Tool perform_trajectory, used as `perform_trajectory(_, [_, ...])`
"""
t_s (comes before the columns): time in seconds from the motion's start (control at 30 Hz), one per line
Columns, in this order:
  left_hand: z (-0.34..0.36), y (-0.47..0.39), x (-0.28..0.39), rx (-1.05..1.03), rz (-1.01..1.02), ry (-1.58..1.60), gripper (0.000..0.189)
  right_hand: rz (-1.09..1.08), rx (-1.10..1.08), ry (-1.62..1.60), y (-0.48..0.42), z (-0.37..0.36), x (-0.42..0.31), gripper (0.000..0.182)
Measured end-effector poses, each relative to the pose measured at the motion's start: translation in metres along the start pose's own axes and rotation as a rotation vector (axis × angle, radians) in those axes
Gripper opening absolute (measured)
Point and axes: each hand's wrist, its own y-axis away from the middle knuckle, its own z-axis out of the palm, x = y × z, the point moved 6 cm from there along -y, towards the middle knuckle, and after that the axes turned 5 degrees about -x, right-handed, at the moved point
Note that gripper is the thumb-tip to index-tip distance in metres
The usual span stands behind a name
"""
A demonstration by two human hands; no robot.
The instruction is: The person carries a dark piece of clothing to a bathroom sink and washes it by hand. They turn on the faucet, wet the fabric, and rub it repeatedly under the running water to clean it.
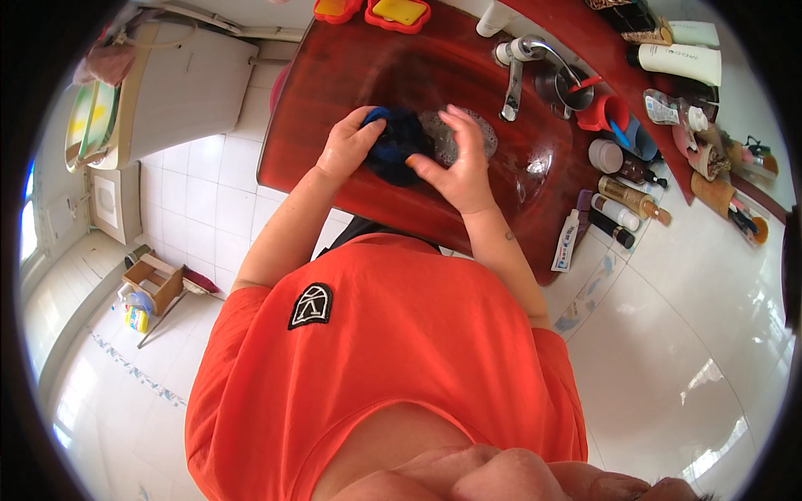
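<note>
A wet, bunched dark blue and black cloth [398, 147] lies over the near left part of a red washbasin [301, 125]. My left hand [351, 141] grips the cloth's left edge between thumb and fingers. On the other side, my right hand [460, 163] is spread, its thumb tip at the cloth's right edge; whether it touches is not plain. White suds [445, 134] float in the bowl between cloth and right hand. Beyond my right hand a chrome faucet [514, 81] points into the basin; whether water runs from it cannot be told.
Red soap dishes with yellow contents [398, 12] stand on the far rim. A metal mug [564, 91], a red cup [604, 113], bottles and a toothpaste tube [566, 241] line the right side. Tubes and brushes fill a red shelf [658, 131]. A white washing machine [188, 81] stands left.
</note>
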Motion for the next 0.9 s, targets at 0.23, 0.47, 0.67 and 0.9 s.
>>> perform_trajectory(0.23, [0.020,0.011,-0.002,0.090,-0.081,0.357,0.029,0.102,-0.261,0.047,0.002,0.042,-0.023,0.097])
perform_trajectory(0.47, [-0.010,0.018,0.001,-0.008,-0.121,0.414,0.059,0.425,0.071,-0.186,-0.005,0.022,0.050,0.072])
perform_trajectory(0.67, [-0.062,0.020,-0.034,0.121,-0.095,-0.129,0.042,0.506,0.584,0.062,-0.079,0.018,0.123,0.090])
perform_trajectory(0.9, [-0.089,0.052,-0.060,0.225,-0.236,0.042,0.034,0.195,0.125,0.291,-0.108,0.112,0.096,0.078])
